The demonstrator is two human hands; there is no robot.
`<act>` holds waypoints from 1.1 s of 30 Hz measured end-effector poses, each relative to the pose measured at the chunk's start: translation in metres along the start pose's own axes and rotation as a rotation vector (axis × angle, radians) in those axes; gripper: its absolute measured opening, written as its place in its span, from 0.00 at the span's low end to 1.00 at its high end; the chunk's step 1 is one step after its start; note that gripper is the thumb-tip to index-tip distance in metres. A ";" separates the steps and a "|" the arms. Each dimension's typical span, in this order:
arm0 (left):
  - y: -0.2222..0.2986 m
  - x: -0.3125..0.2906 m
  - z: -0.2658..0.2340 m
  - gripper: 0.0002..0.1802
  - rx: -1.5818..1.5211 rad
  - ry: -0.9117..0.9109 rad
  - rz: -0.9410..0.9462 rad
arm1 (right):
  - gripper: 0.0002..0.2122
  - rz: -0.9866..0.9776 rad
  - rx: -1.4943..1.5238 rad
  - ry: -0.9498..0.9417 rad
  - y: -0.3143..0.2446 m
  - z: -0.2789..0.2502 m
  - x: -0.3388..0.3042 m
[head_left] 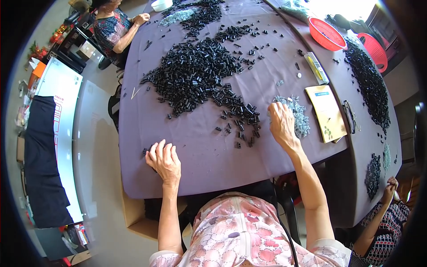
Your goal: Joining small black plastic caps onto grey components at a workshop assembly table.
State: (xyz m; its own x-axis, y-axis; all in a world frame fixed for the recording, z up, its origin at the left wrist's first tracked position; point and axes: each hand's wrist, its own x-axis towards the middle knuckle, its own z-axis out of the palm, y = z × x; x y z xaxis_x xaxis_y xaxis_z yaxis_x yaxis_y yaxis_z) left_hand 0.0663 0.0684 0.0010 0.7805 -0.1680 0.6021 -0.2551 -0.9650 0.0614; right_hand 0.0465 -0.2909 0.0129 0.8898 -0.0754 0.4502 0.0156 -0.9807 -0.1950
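Black plastic pieces point(195, 73), small and tube-like, lie in a broad heap on a cloth-covered table point(213, 173), ahead of and between the fingers of a person in a pink patterned shirt point(235, 227). The person's left hand point(168, 168) is low over the cloth, its fingers point(161, 152) bent and slightly parted, with a few dark pieces point(145, 151) just beside their left edge; whether they pinch anything cannot be told, as their undersides are hidden. The right hand point(282, 122) is at the left edge of a pile of clear pieces point(301, 118), its fingers bent downward and close together, their tips hidden, so any grip cannot be seen. Loose black pieces trail off just left of the right fingers. To those fingers' right, past the clear pile, lie a yellow booklet point(327, 113) and a pair of eyeglasses point(349, 116); ahead and to the right are a clear case point(316, 69) with yellow inside and a small white object point(299, 75). Farther off that way stands a red basket point(327, 33). Well ahead of the left fingers, a co-worker's hand point(141, 18) shows at the table's edge
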 end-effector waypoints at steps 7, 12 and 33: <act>0.035 0.007 -0.021 0.06 -0.313 0.106 0.029 | 0.10 0.294 0.594 -0.088 -0.016 -0.019 -0.028; 0.141 0.013 -0.029 0.07 -1.116 -0.287 -0.149 | 0.06 0.607 1.042 -0.357 -0.032 -0.040 -0.044; 0.224 0.005 0.005 0.06 -1.271 -0.623 -0.190 | 0.09 0.677 1.198 -0.274 -0.014 -0.038 -0.068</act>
State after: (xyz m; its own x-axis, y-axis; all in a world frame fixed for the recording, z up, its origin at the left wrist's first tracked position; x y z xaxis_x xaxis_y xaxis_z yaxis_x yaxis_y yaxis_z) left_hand 0.0155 -0.1499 0.0138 0.8942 -0.4400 0.0827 -0.1898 -0.2053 0.9601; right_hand -0.0319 -0.2794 0.0183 0.9385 -0.2918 -0.1844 -0.1960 -0.0107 -0.9806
